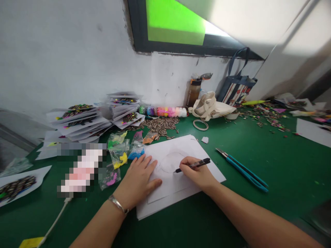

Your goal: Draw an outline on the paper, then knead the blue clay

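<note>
White sheets of paper [165, 191] lie stacked on the green table, with a faint rounded outline drawn on the top one. My right hand [195, 172] grips a black pen [198, 164], its tip at or just above the lower edge of that outline. Flat on the left side of the paper rests my left hand [141, 179], fingers spread, a silver bracelet on its wrist. Near its fingertips is a small bag of blue clay-like material [136, 153]. Right of the paper are blue-handled tweezers [243, 170].
Sunflower seeds [161, 126] lie in a heap behind the paper. Decorated sheets [77, 122] are piled at the left, near a blurred-out object with a white cable [55, 222]. A tape roll [200, 125], a bottle [193, 93], a cloth bag [213, 106] and a striped tote [236, 89] stand farther back.
</note>
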`<state>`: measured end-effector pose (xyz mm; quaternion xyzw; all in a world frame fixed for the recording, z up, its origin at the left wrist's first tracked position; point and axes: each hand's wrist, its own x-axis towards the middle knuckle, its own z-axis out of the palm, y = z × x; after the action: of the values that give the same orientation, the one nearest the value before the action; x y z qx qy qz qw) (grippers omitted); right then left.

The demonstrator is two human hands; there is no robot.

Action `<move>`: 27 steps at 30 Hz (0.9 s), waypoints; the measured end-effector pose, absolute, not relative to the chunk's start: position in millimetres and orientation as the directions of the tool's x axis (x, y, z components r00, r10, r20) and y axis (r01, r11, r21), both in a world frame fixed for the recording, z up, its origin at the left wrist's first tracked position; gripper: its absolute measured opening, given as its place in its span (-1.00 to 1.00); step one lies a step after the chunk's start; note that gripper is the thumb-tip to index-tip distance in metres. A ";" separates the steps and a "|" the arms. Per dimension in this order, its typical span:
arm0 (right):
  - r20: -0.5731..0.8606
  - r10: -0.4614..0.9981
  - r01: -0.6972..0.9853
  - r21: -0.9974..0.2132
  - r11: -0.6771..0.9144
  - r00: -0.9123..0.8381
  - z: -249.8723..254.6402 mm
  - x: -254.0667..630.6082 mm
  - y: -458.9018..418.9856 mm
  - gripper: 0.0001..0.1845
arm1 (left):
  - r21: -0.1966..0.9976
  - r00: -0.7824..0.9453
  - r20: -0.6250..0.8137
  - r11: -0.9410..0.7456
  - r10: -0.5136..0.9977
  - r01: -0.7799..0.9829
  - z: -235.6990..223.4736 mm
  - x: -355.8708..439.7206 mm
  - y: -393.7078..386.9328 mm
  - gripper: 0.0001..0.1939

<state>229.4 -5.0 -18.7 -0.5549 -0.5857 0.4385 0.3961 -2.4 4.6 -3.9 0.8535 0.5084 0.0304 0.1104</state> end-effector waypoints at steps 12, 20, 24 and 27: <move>-0.029 0.996 0.313 -0.950 -0.001 -0.083 -17.2 231.2 -5.4 -0.84 | 0.226 0.492 -0.042 -0.471 0.870 0.853 -7.5 -3.7 5.1 -0.35; -0.015 0.998 0.283 -0.959 0.001 -0.056 -17.2 230.9 -5.5 -0.85 | 0.222 0.486 -0.034 -0.468 0.873 0.856 -7.7 -3.3 4.9 -0.36; -0.025 0.998 0.300 -0.954 -0.008 -0.052 -16.6 229.8 -5.7 -0.85 | 0.224 0.485 -0.028 -0.468 0.874 0.855 -7.9 -3.5 4.8 -0.37; -0.024 0.998 0.321 -0.947 -0.006 -0.053 -16.3 229.4 -5.8 -0.85 | 0.212 0.486 -0.044 -0.467 0.873 0.858 -6.9 -3.3 4.8 -0.36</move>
<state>229.4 -5.8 -16.3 -0.5640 -0.5846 0.4299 0.3942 -3.3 4.8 -6.9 0.8558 0.5056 0.0352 0.1032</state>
